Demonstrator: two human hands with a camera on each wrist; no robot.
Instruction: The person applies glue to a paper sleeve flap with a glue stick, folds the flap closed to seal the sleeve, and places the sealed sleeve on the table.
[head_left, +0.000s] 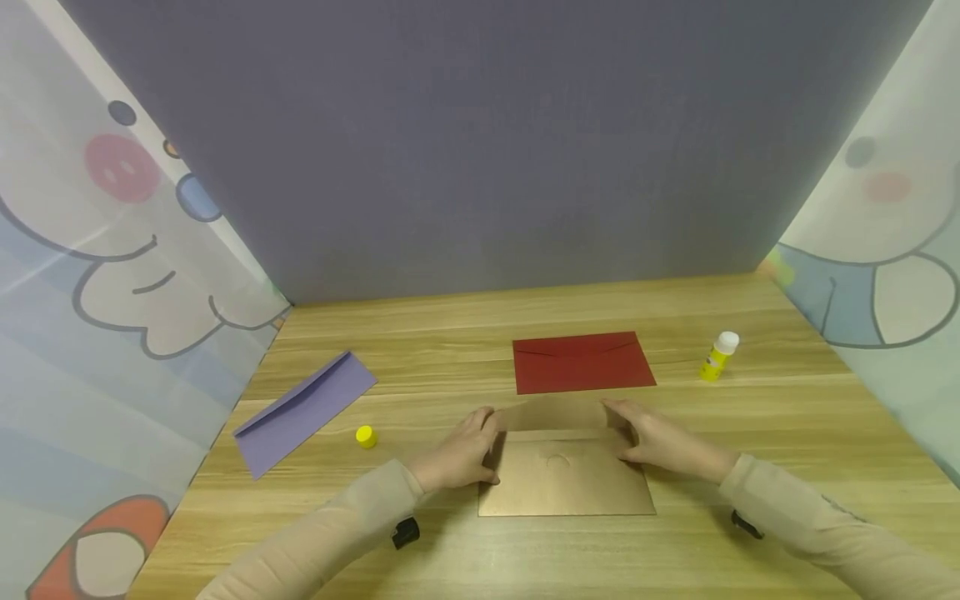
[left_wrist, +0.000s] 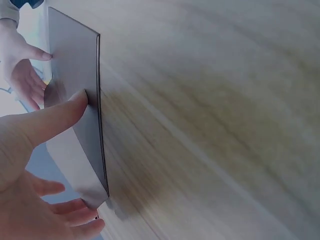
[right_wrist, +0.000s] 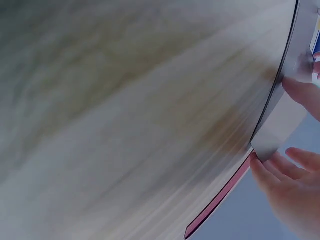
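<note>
A gold envelope (head_left: 566, 492) lies on the table in front of the person, its flap (head_left: 555, 414) raised at the far side. At its left side, the left hand (head_left: 461, 450) holds it with the thumb (left_wrist: 75, 107) on the body and fingertips at the flap's corner. Across from it, the right hand (head_left: 660, 439) holds the right side in the same way, thumb on the body. In the right wrist view, its fingers (right_wrist: 270, 175) touch the corner of the flap. A semicircular mark shows near the middle of the envelope.
Behind the gold envelope lies a red envelope (head_left: 581, 364). A yellow glue stick (head_left: 718, 357) with a white top is at the right. To the left are a small yellow cap (head_left: 366, 437) and a purple envelope (head_left: 303, 415). A grey panel (head_left: 495, 150) rises at the table's back.
</note>
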